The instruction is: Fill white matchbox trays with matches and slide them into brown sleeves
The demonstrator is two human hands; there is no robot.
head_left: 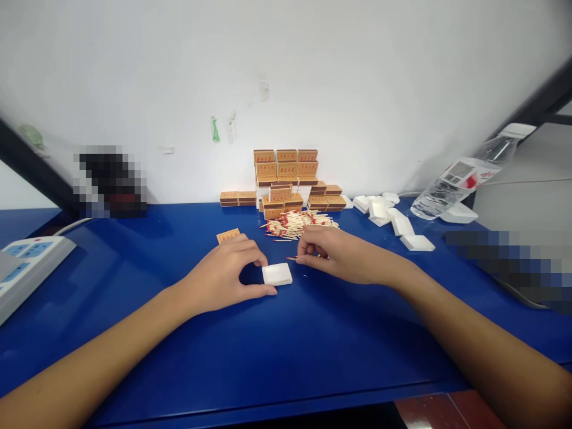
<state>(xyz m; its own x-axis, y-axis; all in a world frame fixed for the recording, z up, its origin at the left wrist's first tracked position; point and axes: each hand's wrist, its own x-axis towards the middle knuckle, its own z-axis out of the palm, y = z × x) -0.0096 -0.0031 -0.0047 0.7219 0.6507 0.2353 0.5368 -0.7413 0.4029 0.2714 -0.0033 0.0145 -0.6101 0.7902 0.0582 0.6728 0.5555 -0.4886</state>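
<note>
Currently, a small rectangular white card tray (277, 274) lies on the blue smooth-topped worktop (268, 351) between both hands. The left hand (227, 271) curves round the tray's left end, its grip parted to the tray's width, thumb at the near edge and a fingertip at the far-left corner. Just right of the tray, the right hand (335, 250) has its grip pinched nearly closed on at least one thin pale wooden match (291, 258), red head toward the tray; the exact number cannot be told. Beyond the tray lies a loose heap of red-headed wooden matches (297, 225), with stacked orange-and-brown cardboard matchboxes (286, 170) behind. Farther right of the tray is a clear plastic bottle (465, 170).
</note>
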